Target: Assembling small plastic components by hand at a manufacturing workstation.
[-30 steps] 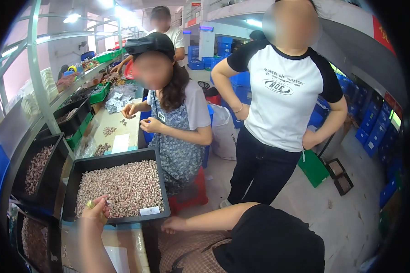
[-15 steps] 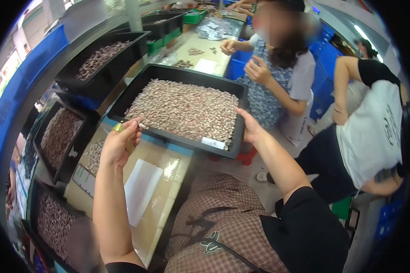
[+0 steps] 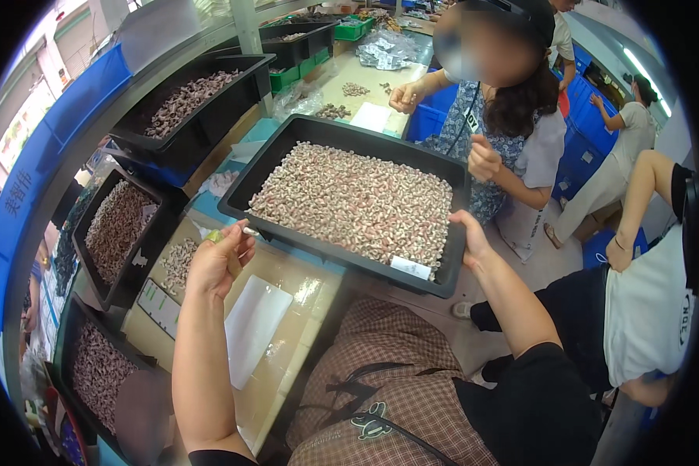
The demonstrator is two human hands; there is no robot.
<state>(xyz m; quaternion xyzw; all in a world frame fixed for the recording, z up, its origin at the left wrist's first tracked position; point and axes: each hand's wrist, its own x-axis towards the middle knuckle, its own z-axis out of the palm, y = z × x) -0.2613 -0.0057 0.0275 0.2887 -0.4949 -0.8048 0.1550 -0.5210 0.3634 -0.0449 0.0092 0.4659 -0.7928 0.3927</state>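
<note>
A black plastic tray (image 3: 241,203) filled with many small pale, pinkish pieces (image 3: 353,206) is in front of me, its left part over the table. My right hand (image 3: 475,241) grips the near right corner side, thumb over the rim. A white label (image 3: 410,268) lies inside that corner. Close to the tray's left corner is my left hand (image 3: 221,260), closed in a pinch on a small white piece (image 3: 250,231). Something yellow-green (image 3: 213,235) shows at its fingers; I cannot make out what it is.
Black bins (image 3: 120,287) of similar pieces line the left side. White paper (image 3: 256,330) and a loose pile (image 3: 180,262) lie on the table. Across the tray a person (image 3: 512,132) stands with both hands raised. Another person in a white top (image 3: 645,303) is at the right.
In the picture, the tray and both my hands sit further right and slightly lower, as the view has shifted. My grips look the same. The person opposite has lowered one hand.
</note>
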